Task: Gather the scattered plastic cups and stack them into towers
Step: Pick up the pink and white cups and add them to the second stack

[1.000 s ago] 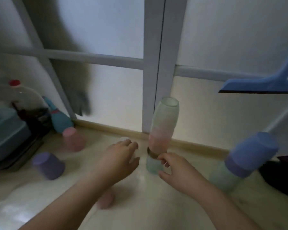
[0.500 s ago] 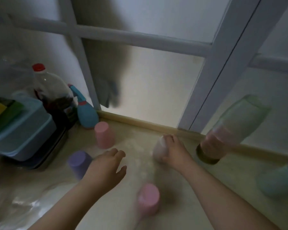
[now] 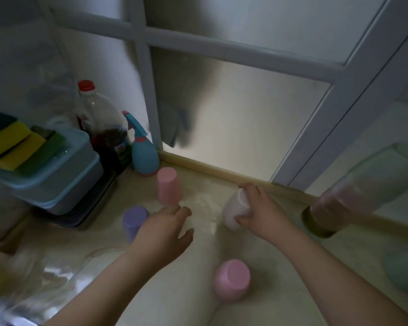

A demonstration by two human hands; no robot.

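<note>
Right hand (image 3: 260,211) wraps fingers around the white cup (image 3: 236,209), upside down and tilted. Cup tower (image 3: 360,191) stands just right of the white cup. Left hand (image 3: 166,228), fingers loosely spread and empty, nearest purple cup (image 3: 133,220), left of the white cup.
</note>
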